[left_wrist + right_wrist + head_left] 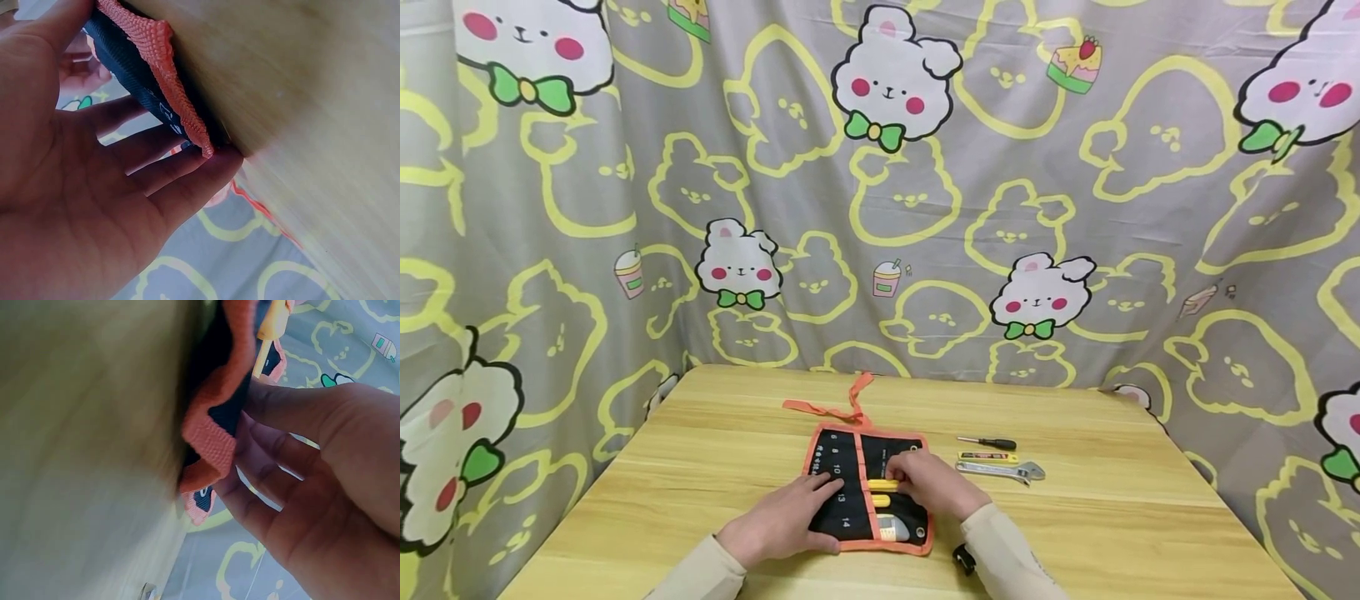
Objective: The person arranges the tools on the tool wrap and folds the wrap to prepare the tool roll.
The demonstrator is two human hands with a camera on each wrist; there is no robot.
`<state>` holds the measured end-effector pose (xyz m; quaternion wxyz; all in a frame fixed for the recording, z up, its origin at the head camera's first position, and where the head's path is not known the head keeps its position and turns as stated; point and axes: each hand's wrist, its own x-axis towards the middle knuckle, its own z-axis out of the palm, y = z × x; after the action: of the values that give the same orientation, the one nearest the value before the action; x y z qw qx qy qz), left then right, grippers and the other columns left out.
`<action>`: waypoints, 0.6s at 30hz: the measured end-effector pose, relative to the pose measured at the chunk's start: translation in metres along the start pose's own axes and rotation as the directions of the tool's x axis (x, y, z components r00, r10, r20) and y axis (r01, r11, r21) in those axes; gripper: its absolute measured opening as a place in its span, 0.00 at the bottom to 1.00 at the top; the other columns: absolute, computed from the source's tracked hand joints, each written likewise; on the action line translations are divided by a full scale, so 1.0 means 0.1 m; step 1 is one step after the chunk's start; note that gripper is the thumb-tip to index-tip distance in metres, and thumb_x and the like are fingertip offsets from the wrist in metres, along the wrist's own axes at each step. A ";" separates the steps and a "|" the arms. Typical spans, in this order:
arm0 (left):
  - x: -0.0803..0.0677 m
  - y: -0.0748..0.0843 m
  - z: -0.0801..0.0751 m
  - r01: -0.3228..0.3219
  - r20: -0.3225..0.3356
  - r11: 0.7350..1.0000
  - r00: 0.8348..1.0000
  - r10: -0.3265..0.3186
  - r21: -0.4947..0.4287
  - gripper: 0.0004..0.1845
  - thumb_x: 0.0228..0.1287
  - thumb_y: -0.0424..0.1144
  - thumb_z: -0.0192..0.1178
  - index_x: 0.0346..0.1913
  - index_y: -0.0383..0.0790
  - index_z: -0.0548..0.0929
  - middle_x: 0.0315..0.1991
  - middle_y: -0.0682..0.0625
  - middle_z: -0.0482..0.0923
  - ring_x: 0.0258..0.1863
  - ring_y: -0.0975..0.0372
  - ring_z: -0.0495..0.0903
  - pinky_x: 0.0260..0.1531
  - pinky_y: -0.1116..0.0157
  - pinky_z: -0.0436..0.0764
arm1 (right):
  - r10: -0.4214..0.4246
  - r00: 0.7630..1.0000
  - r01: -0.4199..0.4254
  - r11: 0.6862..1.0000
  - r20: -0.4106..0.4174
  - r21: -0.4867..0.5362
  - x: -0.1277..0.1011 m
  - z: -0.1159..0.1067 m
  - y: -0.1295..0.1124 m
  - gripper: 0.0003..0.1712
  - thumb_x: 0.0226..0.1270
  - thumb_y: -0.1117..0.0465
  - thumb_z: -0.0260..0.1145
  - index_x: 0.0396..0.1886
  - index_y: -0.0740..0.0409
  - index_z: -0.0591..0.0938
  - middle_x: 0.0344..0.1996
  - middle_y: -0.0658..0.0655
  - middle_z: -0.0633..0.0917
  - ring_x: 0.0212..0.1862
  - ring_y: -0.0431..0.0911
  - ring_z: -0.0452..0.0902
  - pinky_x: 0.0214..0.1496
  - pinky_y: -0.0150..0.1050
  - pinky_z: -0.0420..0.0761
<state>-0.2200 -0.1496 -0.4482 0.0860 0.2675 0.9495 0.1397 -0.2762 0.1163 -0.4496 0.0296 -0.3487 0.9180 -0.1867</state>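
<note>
Free tabletop (685, 454) left of pouch (853, 507), adjustable wrench (997, 472) and screwdriver (997, 444) obstructing right

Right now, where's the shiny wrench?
In the head view, the wrench lies on the table right of the black pouch, just below the flat yellow item, with the screwdriver beyond that.

a grey, cartoon-printed curtain (820, 200) hangs in folds behind and on both sides of a wood-grained table (1135, 517).
</note>
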 end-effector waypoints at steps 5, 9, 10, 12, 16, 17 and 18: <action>-0.02 0.01 -0.01 -0.007 -0.014 1.000 1.000 0.007 0.005 0.48 0.58 0.65 0.69 0.74 0.39 0.71 0.71 0.35 0.69 0.69 0.39 0.71 0.65 0.42 0.73 | 0.010 1.000 -0.010 1.000 0.012 0.009 0.03 -0.01 -0.02 0.09 0.69 0.71 0.68 0.42 0.55 0.88 0.33 0.47 0.85 0.33 0.34 0.76 0.40 0.32 0.82; -0.01 0.02 0.00 -0.002 -0.017 1.000 1.000 0.002 0.009 0.48 0.57 0.65 0.70 0.74 0.39 0.71 0.71 0.35 0.70 0.69 0.39 0.71 0.64 0.42 0.74 | 0.001 1.000 -0.001 1.000 0.008 0.012 0.04 -0.01 -0.03 0.08 0.69 0.70 0.69 0.42 0.55 0.88 0.36 0.50 0.88 0.36 0.35 0.80 0.43 0.33 0.84; -0.01 0.02 0.00 -0.001 -0.017 1.000 1.000 0.001 0.009 0.48 0.57 0.65 0.70 0.74 0.40 0.71 0.71 0.35 0.70 0.69 0.39 0.71 0.64 0.42 0.74 | 0.000 1.000 0.000 1.000 0.008 0.011 0.04 -0.01 -0.03 0.07 0.69 0.70 0.69 0.41 0.55 0.88 0.36 0.51 0.88 0.37 0.36 0.80 0.43 0.33 0.84; -0.01 0.02 0.00 -0.001 -0.015 1.000 1.000 0.001 0.007 0.49 0.57 0.65 0.69 0.74 0.40 0.71 0.71 0.35 0.70 0.69 0.39 0.71 0.64 0.42 0.74 | -0.001 1.000 0.001 1.000 0.006 0.009 0.05 -0.02 -0.04 0.07 0.69 0.69 0.69 0.41 0.55 0.88 0.36 0.52 0.88 0.37 0.36 0.81 0.43 0.33 0.84; -0.01 0.02 0.00 0.000 -0.010 1.000 1.000 0.000 -0.002 0.49 0.58 0.66 0.69 0.75 0.39 0.70 0.71 0.35 0.69 0.69 0.40 0.71 0.64 0.42 0.73 | 0.000 1.000 0.000 1.000 0.002 0.009 0.06 -0.03 -0.07 0.06 0.69 0.70 0.69 0.40 0.56 0.89 0.36 0.52 0.89 0.37 0.36 0.81 0.43 0.33 0.84; -0.01 0.02 0.00 0.001 -0.009 1.000 1.000 -0.001 -0.005 0.49 0.58 0.66 0.69 0.75 0.39 0.70 0.71 0.35 0.69 0.69 0.40 0.71 0.64 0.42 0.73 | -0.001 1.000 0.001 1.000 0.001 0.008 0.06 -0.03 -0.07 0.06 0.69 0.69 0.69 0.40 0.56 0.89 0.36 0.52 0.89 0.37 0.36 0.81 0.43 0.33 0.84; -0.01 0.01 0.00 0.002 -0.009 1.000 1.000 -0.002 -0.006 0.49 0.58 0.66 0.69 0.75 0.39 0.70 0.71 0.35 0.69 0.69 0.40 0.71 0.64 0.41 0.73 | -0.003 1.000 0.003 1.000 0.001 0.008 0.07 -0.03 -0.07 0.06 0.69 0.69 0.69 0.40 0.56 0.89 0.35 0.52 0.89 0.37 0.36 0.81 0.43 0.33 0.84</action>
<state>-0.2188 -0.1488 -0.4474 0.0828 0.2655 0.9497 0.1438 -0.2775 0.1080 -0.4438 0.0309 -0.3502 0.9167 -0.1901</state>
